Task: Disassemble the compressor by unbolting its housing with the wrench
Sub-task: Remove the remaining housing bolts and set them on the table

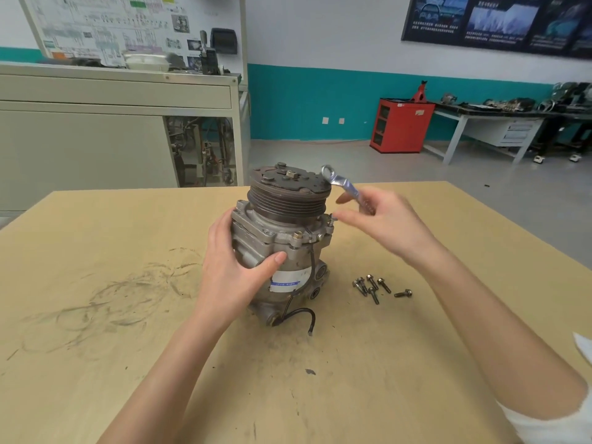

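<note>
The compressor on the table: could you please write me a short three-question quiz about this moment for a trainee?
1. True or false: the compressor lies on its side, with its pulley against the table.
2. Which of the hands holds the wrench? A) left B) right C) neither
3. Fill in: the loose bolts lie on the table to the person's ___ of the compressor.

Key
1. False: it stands upright with the pulley on top, and the left hand grips its housing.
2. B: the right hand holds it, ring end up.
3. right
</note>
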Demonstrator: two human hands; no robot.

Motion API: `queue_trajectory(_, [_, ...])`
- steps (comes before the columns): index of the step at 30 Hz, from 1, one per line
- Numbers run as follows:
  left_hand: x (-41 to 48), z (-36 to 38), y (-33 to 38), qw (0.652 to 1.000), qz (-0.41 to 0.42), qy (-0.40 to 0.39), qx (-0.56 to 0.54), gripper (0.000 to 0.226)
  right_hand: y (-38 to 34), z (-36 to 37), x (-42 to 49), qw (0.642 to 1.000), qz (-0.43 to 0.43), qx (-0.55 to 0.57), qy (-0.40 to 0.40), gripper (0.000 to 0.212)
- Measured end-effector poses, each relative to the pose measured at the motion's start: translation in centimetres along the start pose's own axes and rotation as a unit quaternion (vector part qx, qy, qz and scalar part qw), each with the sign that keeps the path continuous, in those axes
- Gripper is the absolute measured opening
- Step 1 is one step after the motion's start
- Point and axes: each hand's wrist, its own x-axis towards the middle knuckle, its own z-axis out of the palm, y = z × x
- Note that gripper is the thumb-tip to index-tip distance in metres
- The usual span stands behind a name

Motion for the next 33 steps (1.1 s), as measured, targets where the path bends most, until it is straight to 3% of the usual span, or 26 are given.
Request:
queue_trajectory(8, [0.0, 0.1, 0.1, 1.000, 0.002, 0.000, -0.011, 0.091, -1.0, 1.1, -0.1, 0.996, -0.035, -0.055, 0.061, 0.015])
queue_trajectory(12, [0.0, 0.0, 0.0, 1.000, 0.003, -0.002, -0.011, 0.090, -1.7, -0.3, 0.3, 0.992, -0.060, 0.005, 0.114, 0.007])
queue_trajectory(14, [0.0, 0.1, -0.1, 1.000, 0.001, -0.003, -0.012, 0.090, -0.9, -2.0, 1.1, 0.989, -0.031, 0.032, 0.142, 0.005])
queue_trajectory(15, [0.0, 0.1, -0.1, 1.000, 0.001, -0.003, -0.012, 0.089, 0.0, -2.8, 1.5, 0.991, 0.003, 0.032, 0.132, 0.007])
queue_trajectory(17, [0.0, 0.1, -0.1, 1.000, 0.002, -0.002, -0.014, 0.087, 2.4, -4.0, 1.7, 0.993, 0.110, -0.002, 0.033, 0.014])
queue_trajectory(20, [0.0, 0.2, -0.2, 1.000, 0.004, 0.003, -0.013, 0.090, 6.8, -3.4, 0.6, 0.956, 0.247, -0.096, -0.129, 0.020])
queue_trajectory(28, [0.0, 0.1, -0.3, 1.000, 0.008, 0.006, -0.012, 0.091, 11.9, -0.8, -0.4, 0.921, 0.329, -0.139, -0.156, 0.028])
queue_trajectory(31, [0.1, 0.1, -0.3, 1.000, 0.007, 0.006, -0.010, 0.086, 11.2, -0.7, -0.2, 0.936, 0.303, -0.141, -0.111, 0.016])
queue_trajectory(33, [0.1, 0.1, -0.3, 1.000, 0.006, 0.006, -0.008, 0.089, 10.3, -1.1, 0.0, 0.963, 0.257, -0.075, 0.016, 0.025])
